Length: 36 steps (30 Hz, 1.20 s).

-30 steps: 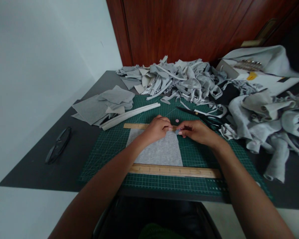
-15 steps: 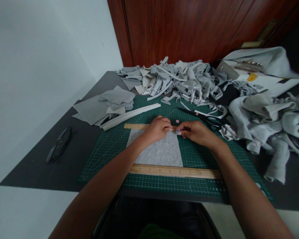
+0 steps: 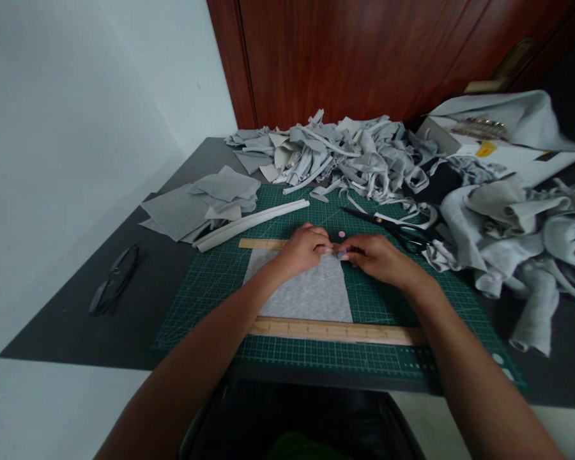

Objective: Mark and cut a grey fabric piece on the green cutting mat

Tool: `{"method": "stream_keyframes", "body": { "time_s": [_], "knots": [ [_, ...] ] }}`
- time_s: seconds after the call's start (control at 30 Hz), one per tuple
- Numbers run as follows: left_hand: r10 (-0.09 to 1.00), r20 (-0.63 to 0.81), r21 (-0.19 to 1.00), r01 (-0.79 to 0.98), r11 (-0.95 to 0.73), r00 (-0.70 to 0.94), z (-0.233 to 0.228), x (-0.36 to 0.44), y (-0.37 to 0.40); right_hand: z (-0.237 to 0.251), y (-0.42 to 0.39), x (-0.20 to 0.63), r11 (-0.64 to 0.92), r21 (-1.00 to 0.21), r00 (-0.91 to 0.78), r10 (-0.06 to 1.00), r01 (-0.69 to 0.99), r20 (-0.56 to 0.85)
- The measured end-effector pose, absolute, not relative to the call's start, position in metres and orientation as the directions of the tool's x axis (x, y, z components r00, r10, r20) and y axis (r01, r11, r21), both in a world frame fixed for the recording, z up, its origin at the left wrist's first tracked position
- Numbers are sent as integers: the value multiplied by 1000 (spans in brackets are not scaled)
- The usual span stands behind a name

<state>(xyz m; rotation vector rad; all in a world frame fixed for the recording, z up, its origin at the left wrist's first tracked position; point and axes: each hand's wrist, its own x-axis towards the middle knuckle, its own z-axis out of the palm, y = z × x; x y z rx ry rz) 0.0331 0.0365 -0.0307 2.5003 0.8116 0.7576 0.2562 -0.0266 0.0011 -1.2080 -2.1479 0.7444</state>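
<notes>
A grey piece of fabric (image 3: 311, 291) lies flat on a green cutting mat (image 3: 378, 303). Along its far edge runs a short wooden ruler (image 3: 256, 243), and a longer wooden ruler (image 3: 316, 329) crosses its near edge. My left hand (image 3: 306, 248) has its fingers bent together, pressing on the short ruler at the fabric's edge. Beside it, my right hand (image 3: 371, 255) pinches a small blue-grey piece (image 3: 341, 254), like tailor's chalk, at the fabric's far right corner. The fingertips of both hands almost meet. A small pink disc (image 3: 342, 234) lies just beyond them.
Black scissors (image 3: 393, 225) lie on the mat to the right. Grey scraps (image 3: 335, 150) are heaped at the back, with rolled fabric (image 3: 508, 223) at right and a white box (image 3: 508, 156) behind. Flat pieces (image 3: 186, 204) and eyeglasses (image 3: 115, 278) are at left.
Both hands stay at the fabric's far edge, with hardly any movement. The view has shifted very slightly; the rulers and fabric lie as before.
</notes>
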Motion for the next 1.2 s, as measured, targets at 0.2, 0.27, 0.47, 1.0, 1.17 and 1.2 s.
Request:
{"method": "stream_keyframes", "body": {
  "time_s": [0.2,0.27,0.47,1.0,1.17,1.2],
  "knots": [
    [628,378,526,401,-750,680,-31,33,37,-1,-25,257,412,-734,-432,884,541,178],
    [635,378,529,405,-745,674,-31,33,37,-2,-25,258,389,-750,-427,891,535,157],
    [628,385,521,403,-753,676,-31,33,37,-2,-24,260,332,-786,-413,904,521,108],
    [626,376,511,411,-755,683,-29,33,36,-2,-23,263,285,-834,-436,898,472,60],
    [622,373,503,413,-759,689,-31,32,37,-8,-15,270,170,-915,-312,949,366,52],
    [624,372,503,416,-758,688,-32,32,37,-9,-14,271,158,-923,-310,950,350,45]
  ]
}}
